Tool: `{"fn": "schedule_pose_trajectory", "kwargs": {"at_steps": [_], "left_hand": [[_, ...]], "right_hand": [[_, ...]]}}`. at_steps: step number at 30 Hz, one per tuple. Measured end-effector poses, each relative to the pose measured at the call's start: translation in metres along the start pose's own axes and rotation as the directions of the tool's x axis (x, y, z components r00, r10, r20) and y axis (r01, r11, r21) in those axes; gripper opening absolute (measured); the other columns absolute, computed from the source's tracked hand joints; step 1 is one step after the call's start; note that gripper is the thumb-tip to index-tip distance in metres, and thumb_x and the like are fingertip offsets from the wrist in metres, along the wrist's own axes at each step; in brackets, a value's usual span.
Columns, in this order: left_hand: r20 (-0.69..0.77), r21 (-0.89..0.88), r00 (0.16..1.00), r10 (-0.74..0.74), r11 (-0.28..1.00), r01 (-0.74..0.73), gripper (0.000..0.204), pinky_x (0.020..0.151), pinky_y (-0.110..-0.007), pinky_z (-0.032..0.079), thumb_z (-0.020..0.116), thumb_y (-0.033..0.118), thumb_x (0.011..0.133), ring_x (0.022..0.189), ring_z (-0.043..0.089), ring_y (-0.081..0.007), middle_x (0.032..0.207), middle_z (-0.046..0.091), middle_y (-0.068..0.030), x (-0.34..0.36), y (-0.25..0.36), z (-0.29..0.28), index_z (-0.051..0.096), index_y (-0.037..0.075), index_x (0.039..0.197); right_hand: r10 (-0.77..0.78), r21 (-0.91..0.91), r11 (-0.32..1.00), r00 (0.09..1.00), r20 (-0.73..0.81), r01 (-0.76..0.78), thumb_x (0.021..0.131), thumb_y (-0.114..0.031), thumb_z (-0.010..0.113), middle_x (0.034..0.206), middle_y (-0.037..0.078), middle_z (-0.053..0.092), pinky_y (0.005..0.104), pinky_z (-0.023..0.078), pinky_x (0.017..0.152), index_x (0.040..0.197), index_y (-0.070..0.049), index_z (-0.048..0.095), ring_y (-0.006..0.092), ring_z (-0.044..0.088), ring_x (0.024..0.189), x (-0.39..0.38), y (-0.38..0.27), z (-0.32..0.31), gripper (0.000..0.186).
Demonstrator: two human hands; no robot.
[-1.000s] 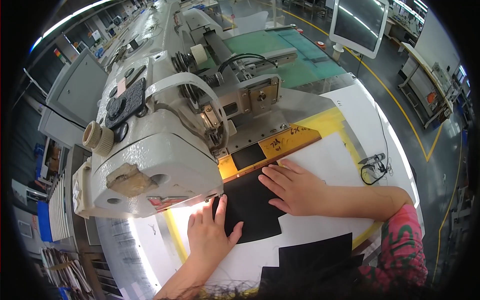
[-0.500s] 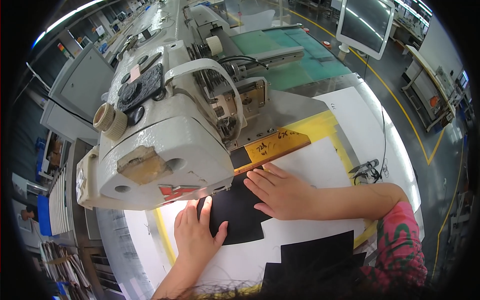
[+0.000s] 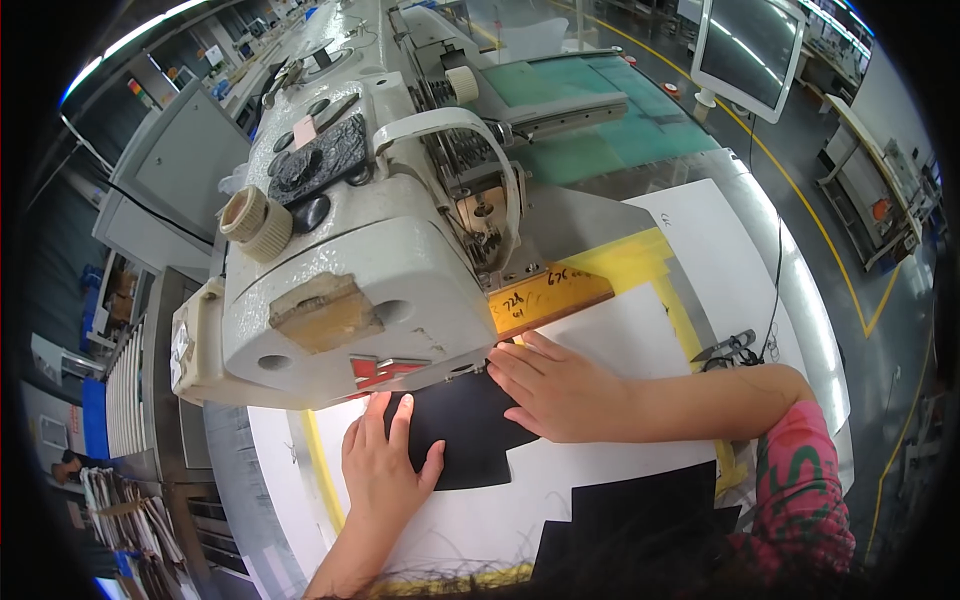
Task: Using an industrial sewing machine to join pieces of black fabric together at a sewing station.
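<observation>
"Studying that flat black sheet [image 3: 460, 445] on the white worktop [image 3: 610, 460], what worries you most?"

"Fingers. The left hand [image 3: 385, 470] is spread open, palm down, at the sheet's left side, gripping nothing. Its fingertips sit just beside the lower edge of the glossy white machine head [image 3: 330, 320]; if that started up, one might get pinched."

"And the right hand [image 3: 560, 390]?"

"Open too, laid flat at the sheet's far right, near the orange-yellow strip with dark handwriting [image 3: 550, 300]. Uneven pressure between the two could twist the sheet askew."

"Would you notice?"

"Perhaps not: its far part is hidden beneath the head, so I can't tell how it lies there."

"Anything else?"

"A careless right forearm could snag the small metal tool with black cord [image 3: 728, 345]."
</observation>
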State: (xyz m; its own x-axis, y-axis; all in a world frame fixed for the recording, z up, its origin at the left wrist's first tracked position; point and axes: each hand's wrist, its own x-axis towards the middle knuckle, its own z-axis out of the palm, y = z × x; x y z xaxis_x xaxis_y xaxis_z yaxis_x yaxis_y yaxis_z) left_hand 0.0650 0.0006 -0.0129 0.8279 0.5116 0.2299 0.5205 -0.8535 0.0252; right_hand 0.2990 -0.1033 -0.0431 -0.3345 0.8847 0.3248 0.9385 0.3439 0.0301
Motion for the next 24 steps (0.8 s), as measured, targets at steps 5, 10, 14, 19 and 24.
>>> {"fn": "schedule_pose_trajectory", "kwargs": {"at_steps": [5, 10, 14, 19, 24], "left_hand": [[-0.01, 0.011, 1.0, -0.005, 1.0, 0.005, 0.056, 0.093, -0.044, 0.041, 0.072, 0.031, 0.074, 0.111, 0.053, -0.0353, 0.121, 0.051, -0.0188, 0.001, 0.004, -0.001, 0.055, 0.002, 0.118], [0.023, 0.029, 0.999, 0.038, 0.999, -0.039, 0.051, 0.101, -0.043, 0.036, 0.069, 0.029, 0.078, 0.116, 0.05, -0.0314, 0.121, 0.052, -0.0169, 0.01, 0.018, 0.001, 0.055, 0.001, 0.119], [-0.007, -0.121, 0.975, 0.224, 0.967, -0.223, 0.058, 0.1, -0.04, 0.037, 0.068, 0.033, 0.079, 0.114, 0.051, -0.0286, 0.122, 0.054, -0.0153, 0.027, 0.043, 0.015, 0.054, 0.002, 0.125], [-0.039, -0.104, 0.981, 0.19, 0.976, -0.193, 0.057, 0.099, -0.04, 0.039, 0.068, 0.034, 0.079, 0.109, 0.053, -0.0278, 0.12, 0.055, -0.0146, 0.033, 0.048, 0.025, 0.055, 0.003, 0.125], [-0.07, -0.104, 0.98, 0.186, 0.976, -0.192, 0.058, 0.098, -0.04, 0.04, 0.068, 0.035, 0.079, 0.109, 0.054, -0.0277, 0.12, 0.055, -0.0145, 0.034, 0.049, 0.027, 0.056, 0.003, 0.125]], "right_hand": [[0.055, 0.011, 0.998, 0.998, -0.012, -0.055, 0.089, -0.037, 0.056, 0.122, 0.015, 0.054, 0.0457, 0.03, 0.107, 0.118, 0.003, 0.056, 0.0271, 0.048, 0.12, -0.011, 0.005, -0.004, 0.049], [0.064, 0.02, 0.998, 0.997, -0.045, -0.063, 0.087, -0.037, 0.058, 0.121, 0.013, 0.054, 0.0475, 0.031, 0.106, 0.117, 0.002, 0.056, 0.0255, 0.048, 0.118, -0.014, 0.01, -0.002, 0.049], [0.057, 0.012, 0.998, 0.998, -0.032, -0.057, 0.085, -0.036, 0.06, 0.12, 0.01, 0.054, 0.0482, 0.032, 0.104, 0.117, 0.0, 0.056, 0.0246, 0.048, 0.117, -0.011, 0.012, -0.003, 0.048], [0.14, 0.194, 0.974, 0.982, -0.128, -0.114, 0.082, -0.029, 0.064, 0.121, 0.009, 0.055, 0.0478, 0.033, 0.103, 0.116, -0.003, 0.057, 0.0245, 0.051, 0.114, -0.016, 0.019, 0.0, 0.043], [0.196, 0.224, 0.962, 0.965, -0.174, -0.155, 0.081, -0.024, 0.067, 0.12, 0.008, 0.057, 0.0462, 0.034, 0.102, 0.108, -0.005, 0.061, 0.0246, 0.053, 0.112, -0.015, 0.023, -0.001, 0.033]]}}
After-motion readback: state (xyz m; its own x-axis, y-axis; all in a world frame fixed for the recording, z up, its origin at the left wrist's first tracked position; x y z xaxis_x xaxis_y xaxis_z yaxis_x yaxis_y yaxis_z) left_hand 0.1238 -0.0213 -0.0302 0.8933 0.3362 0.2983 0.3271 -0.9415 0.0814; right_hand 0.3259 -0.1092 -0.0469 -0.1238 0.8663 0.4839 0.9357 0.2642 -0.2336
